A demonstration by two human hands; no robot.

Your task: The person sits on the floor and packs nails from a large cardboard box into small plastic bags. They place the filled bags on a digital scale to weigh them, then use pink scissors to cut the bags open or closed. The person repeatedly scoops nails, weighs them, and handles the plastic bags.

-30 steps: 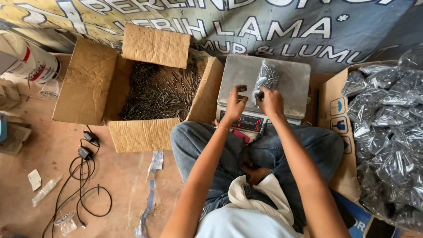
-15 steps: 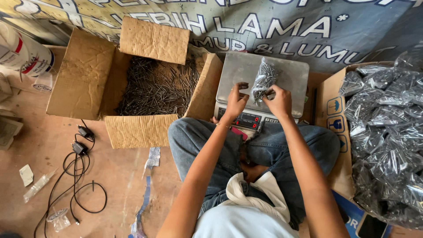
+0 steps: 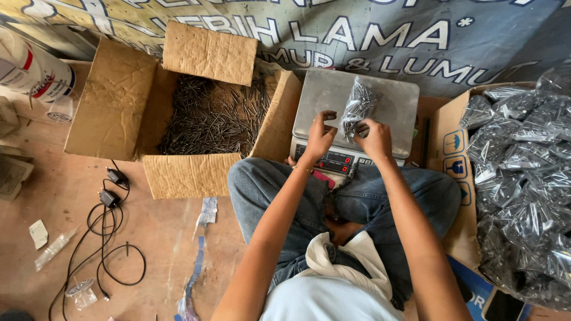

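Note:
A clear plastic bag of nails (image 3: 357,107) stands on the steel pan of a digital scale (image 3: 392,104) in front of my crossed legs. My right hand (image 3: 373,138) grips the bag's lower edge. My left hand (image 3: 320,134) hovers just left of the bag over the pan, fingers curled; whether it pinches any nails I cannot tell. An open cardboard box (image 3: 119,101) to the left holds a heap of loose dark nails (image 3: 211,116).
A carton (image 3: 452,148) at the right is piled with several filled nail bags (image 3: 523,190). Black adapters and cables (image 3: 110,238) lie on the floor at left. A printed banner (image 3: 369,30) hangs behind. A white bucket (image 3: 30,68) sits far left.
The view has shifted slightly; the bag stays on the scale pan, and my left hand has edged closer to the bag.

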